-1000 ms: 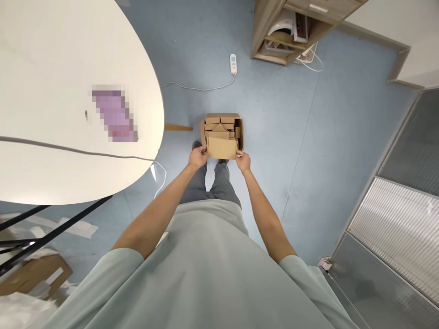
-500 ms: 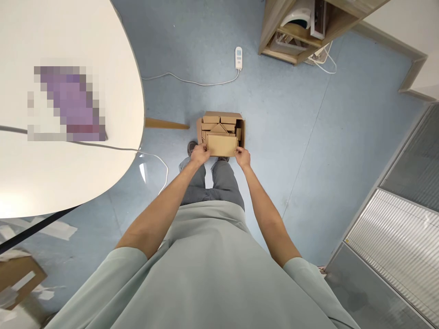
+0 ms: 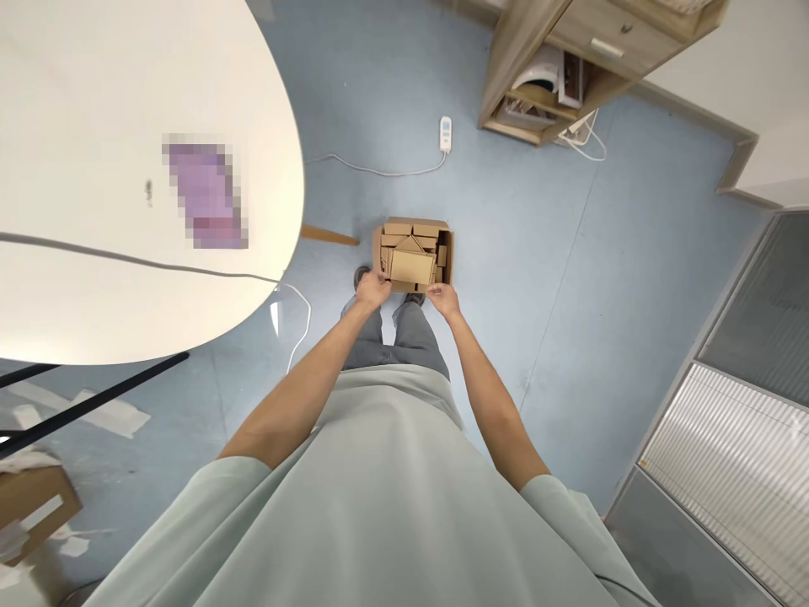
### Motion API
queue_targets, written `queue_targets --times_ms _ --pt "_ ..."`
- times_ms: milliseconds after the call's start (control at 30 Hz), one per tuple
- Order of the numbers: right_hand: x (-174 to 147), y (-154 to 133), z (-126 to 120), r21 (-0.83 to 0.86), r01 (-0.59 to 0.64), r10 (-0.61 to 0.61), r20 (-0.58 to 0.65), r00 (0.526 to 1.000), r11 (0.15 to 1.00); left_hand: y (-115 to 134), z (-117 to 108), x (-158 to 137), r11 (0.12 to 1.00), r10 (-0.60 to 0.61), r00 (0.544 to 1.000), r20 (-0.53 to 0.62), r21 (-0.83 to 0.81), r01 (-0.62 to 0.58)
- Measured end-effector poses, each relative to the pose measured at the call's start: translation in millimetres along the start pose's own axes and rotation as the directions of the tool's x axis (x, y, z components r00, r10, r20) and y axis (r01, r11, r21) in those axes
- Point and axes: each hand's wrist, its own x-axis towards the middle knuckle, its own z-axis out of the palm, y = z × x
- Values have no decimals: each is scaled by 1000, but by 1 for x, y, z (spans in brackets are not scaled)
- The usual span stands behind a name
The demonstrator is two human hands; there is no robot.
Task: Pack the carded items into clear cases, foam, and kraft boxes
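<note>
On the floor by my feet stands an open cardboard box (image 3: 449, 263) packed with several small brown cartons (image 3: 398, 241). A flat cardboard box (image 3: 412, 267) lies on top of them, towards my side. My left hand (image 3: 374, 289) is at the near left corner of the open box, its fingers reaching over the rim beside the flat box. At the near right corner is my right hand (image 3: 444, 298), fingers loosely extended by the near rim, apart from the flat box. Both hands look open, though the fingertips are small and partly hidden.
A white round-edged table (image 3: 126, 320) stands at left, bearing a blurred purple thing (image 3: 208, 198) and a grey cable. A white corded controller (image 3: 446, 135) lies on the floor beyond the box. A wooden cabinet (image 3: 515, 67) is at upper right; another carton (image 3: 54, 497) is at lower left.
The flat box sits lower inside the open box. My right hand has come away from its right edge to the near rim. My left hand has loosened. The view has shifted slightly.
</note>
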Motion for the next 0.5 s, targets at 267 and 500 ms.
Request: queue_targets --times_ms 267,500 --pt "-79 -42 -48 162 113 -110 -29 994 980 49 -43 -111 998 43 999 -23 -53 -44" --pt "-115 -66 -78 236 217 -220 -12 975 947 64 -60 -164 946 21 997 -68 -320 -42"
